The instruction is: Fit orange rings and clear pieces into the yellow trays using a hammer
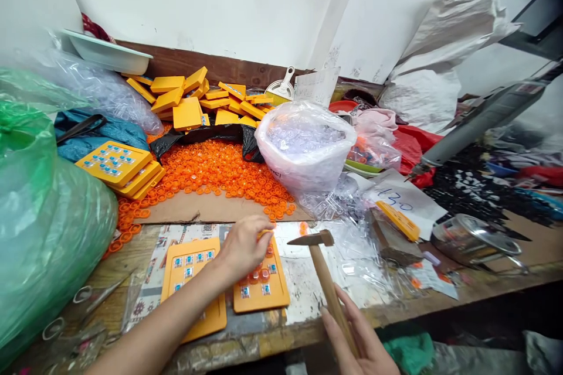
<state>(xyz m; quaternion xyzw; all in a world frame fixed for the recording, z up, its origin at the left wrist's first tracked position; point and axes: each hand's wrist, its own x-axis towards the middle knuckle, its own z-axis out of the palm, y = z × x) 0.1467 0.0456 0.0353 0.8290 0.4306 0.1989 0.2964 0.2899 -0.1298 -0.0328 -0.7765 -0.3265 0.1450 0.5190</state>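
Note:
My right hand (pixel 358 337) is wrapped around the wooden handle of a hammer (pixel 328 281), its metal head raised above the table. Across the right-hand yellow board (pixel 281 296) reaches my left hand (pixel 248 246), thumb and fingers pinched together near its top edge. A bit of orange shows at the fingertips, apparently a small orange ring, mostly hidden. Several orange rings (pixel 264 274) sit on that board among blue-and-white pieces (pixel 266 289). My left forearm partly covers a second yellow board (pixel 215 322), which carries more such pieces (pixel 189 259).
Loose orange rings (pixel 211 170) lie heaped behind the boards on cardboard (pixel 176 208). A white plastic bag (pixel 303 146) of clear parts stands right of them. Yellow boards are stacked at left (pixel 116 164) and piled behind (pixel 187 112). A green bag (pixel 57 222) bulges at far left.

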